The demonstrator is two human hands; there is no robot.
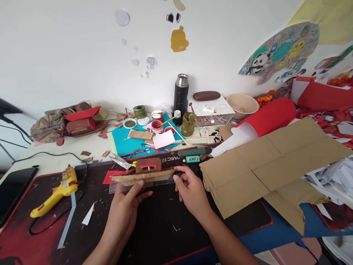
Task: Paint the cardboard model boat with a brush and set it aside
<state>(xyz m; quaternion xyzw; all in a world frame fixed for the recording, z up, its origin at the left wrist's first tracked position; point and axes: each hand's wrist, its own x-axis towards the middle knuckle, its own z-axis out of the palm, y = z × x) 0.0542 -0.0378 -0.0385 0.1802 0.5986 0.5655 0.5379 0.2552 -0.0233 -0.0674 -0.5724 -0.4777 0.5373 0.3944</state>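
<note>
A: Where does the cardboard strip (pixel 143 177) lie?

B: Crosswise between both hands, long axis left to right; the left hand (pixel 125 204) pinches its near edge, the right hand (pixel 191 191) grips its right end.

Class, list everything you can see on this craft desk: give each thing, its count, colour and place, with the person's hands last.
cardboard strip: one, tan, held over the mat centre
ruler: one, clear, under the strip
glue gun: one, yellow, mat left
scissors: one, silver, behind the strip
flask: one, black, desk back
bowl: one, beige, back right
cardboard sheet: one, brown, right
phone: one, black, far left
left hand: gripping the strip
right hand: fingertips on the strip's end
</note>
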